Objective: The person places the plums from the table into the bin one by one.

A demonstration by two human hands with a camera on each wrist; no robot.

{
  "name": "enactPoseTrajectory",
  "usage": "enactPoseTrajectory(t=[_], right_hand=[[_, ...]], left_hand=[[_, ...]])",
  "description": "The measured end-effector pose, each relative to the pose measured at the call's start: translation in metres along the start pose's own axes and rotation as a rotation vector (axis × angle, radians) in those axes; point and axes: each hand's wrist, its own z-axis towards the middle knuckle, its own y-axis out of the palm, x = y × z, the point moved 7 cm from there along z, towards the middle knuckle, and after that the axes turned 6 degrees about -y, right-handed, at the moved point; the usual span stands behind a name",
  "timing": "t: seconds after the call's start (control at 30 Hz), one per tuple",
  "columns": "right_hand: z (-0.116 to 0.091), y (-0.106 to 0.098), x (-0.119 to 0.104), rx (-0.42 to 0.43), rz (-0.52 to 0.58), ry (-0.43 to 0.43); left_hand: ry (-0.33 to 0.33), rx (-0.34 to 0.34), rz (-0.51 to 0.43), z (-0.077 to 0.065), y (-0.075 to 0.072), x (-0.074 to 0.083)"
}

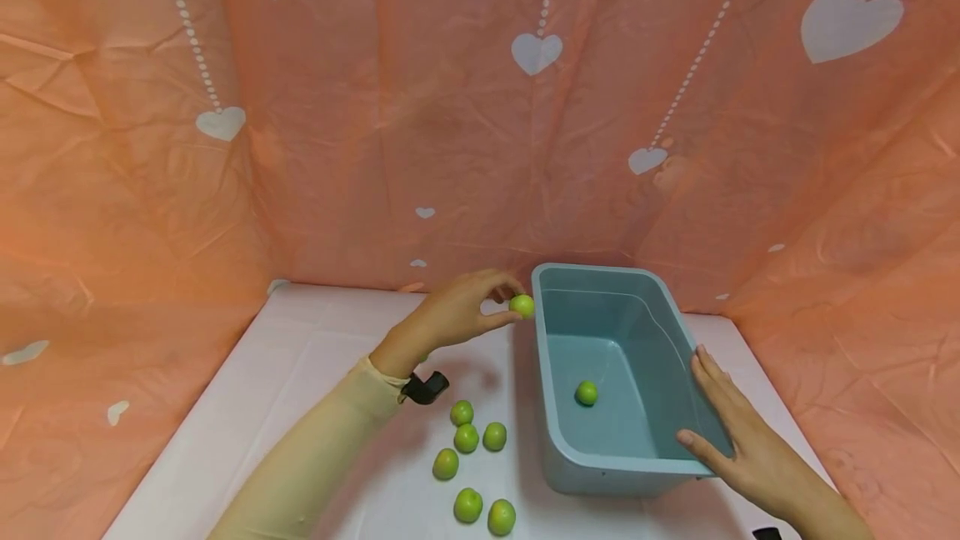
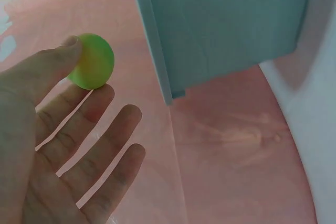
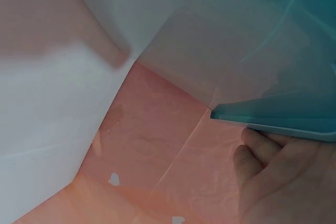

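Observation:
My left hand (image 1: 472, 307) pinches a small round green fruit (image 1: 522, 306) between thumb and fingertips, just outside the left rim of a blue-grey plastic bin (image 1: 558, 432). In the left wrist view the thumb presses the fruit (image 2: 93, 61) against the index and middle fingers, while the other fingers stay extended beside the bin (image 2: 220, 24). A single green fruit (image 1: 587, 392) lies on the bin's floor. My right hand (image 1: 738, 432) rests on the bin's near right corner, fingers along the right rim and thumb over the inside edge. Seen from the right wrist, its fingers (image 3: 262, 148) touch the rim.
Several more green fruits, among them one (image 1: 467, 438), lie loose on the white table (image 1: 247, 423) left of the bin. Another is mostly hidden behind my left wrist. An orange-pink sheet (image 1: 450, 148) with white hearts encloses the table's back and sides.

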Motion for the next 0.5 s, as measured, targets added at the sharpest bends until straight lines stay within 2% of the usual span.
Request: enactPoseTrajectory(t=[0.2,0.5], right_hand=[[0.0,0.0,0.0,0.009,0.0,-0.011],[0.0,0.0,-0.002,0.019,-0.008,-0.02]], left_hand=[[0.036,-0.04,0.004,0.008,0.011,0.015],[0.049,-0.09,0.042,0.021,0.023,0.031]])
